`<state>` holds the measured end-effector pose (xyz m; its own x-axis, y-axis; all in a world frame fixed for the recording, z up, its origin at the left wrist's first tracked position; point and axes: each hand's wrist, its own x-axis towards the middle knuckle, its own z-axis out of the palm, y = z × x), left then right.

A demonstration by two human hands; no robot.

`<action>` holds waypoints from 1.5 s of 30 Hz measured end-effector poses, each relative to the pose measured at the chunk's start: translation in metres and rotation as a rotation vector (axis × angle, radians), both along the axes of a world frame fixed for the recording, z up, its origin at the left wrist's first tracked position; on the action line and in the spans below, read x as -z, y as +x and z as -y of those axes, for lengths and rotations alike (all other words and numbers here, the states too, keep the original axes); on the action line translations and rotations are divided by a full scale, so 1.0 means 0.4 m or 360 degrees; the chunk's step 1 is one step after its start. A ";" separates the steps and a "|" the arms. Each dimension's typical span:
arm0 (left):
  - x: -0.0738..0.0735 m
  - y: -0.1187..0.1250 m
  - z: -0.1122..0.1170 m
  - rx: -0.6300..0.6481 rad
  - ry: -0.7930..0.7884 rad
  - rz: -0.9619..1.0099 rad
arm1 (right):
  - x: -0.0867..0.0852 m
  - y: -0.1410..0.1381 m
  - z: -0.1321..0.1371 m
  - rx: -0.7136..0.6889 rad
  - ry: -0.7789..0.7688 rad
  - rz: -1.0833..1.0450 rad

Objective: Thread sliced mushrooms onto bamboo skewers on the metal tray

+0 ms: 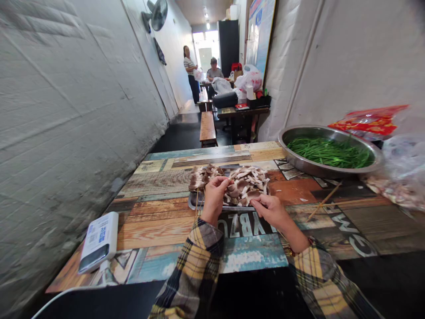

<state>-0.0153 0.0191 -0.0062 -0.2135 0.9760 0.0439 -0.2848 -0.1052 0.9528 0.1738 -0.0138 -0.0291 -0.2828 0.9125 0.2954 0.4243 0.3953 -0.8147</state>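
Torn grey-and-white oyster mushroom pieces (pixel 254 177) are heaped in a shallow metal tray (pixel 191 204). At the tray's left side lie bunched mushrooms (pixel 202 175) with thin wooden skewers (pixel 197 201) sticking out toward me. My left hand (pixel 215 197) is closed in a pinch over the middle of the tray; what its fingertips hold is too small to make out. Lower and to the right, my right hand (pixel 270 212) pinches the edge of a mushroom piece (pixel 249 196) at the tray's near rim. Part of a thin stick shows beneath my right wrist.
A steel basin (pixel 288 155) of green chives (pixel 328 150) stands at the right, beside plastic bags (pixel 405 159). Loose skewers (pixel 325 201) lie near it. A white device (pixel 99 241) with a cable sits front left. Two people are farther back, near a bench (pixel 207 126).
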 end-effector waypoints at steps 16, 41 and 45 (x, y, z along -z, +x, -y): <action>0.003 0.000 -0.003 -0.0099 0.0089 -0.0107 | 0.007 -0.001 -0.003 0.0018 0.0017 0.0042; -0.017 0.005 0.011 0.0085 0.0107 -0.0160 | 0.017 0.001 -0.009 0.0072 0.0084 -0.0001; -0.008 0.003 0.009 0.0134 0.0006 0.0039 | 0.014 0.001 -0.007 0.0035 0.0081 -0.0021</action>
<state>-0.0141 0.0155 -0.0031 -0.1320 0.9903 0.0436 -0.3162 -0.0837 0.9450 0.1740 -0.0110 -0.0346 -0.2585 0.9021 0.3454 0.4227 0.4271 -0.7993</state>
